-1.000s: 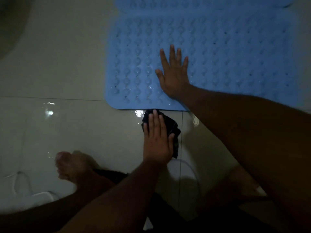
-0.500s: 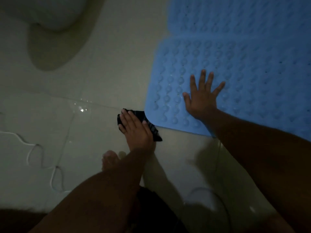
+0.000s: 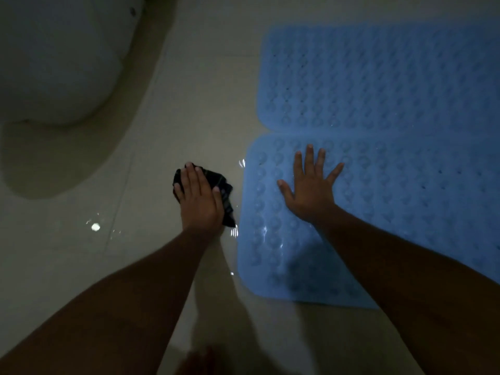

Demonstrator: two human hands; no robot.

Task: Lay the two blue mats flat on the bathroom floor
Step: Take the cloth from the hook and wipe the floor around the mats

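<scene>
Two blue studded mats lie flat on the pale tiled floor, edge to edge. The near mat (image 3: 392, 217) fills the right middle; the far mat (image 3: 378, 77) sits just beyond it. My right hand (image 3: 311, 190) rests palm down with spread fingers on the near mat's left part. My left hand (image 3: 198, 197) presses flat on a dark crumpled cloth (image 3: 226, 197) on the wet floor, just left of the near mat's edge.
A white toilet base (image 3: 54, 63) stands at the upper left, casting a broad shadow. Water glints on the floor tiles (image 3: 95, 227) around the cloth. My bare foot (image 3: 200, 358) shows dimly at the bottom.
The view has swung left and up, bringing the toilet and the far mat into sight. My left hand has slid the cloth leftward round the mat's corner. My right hand stays on the mat.
</scene>
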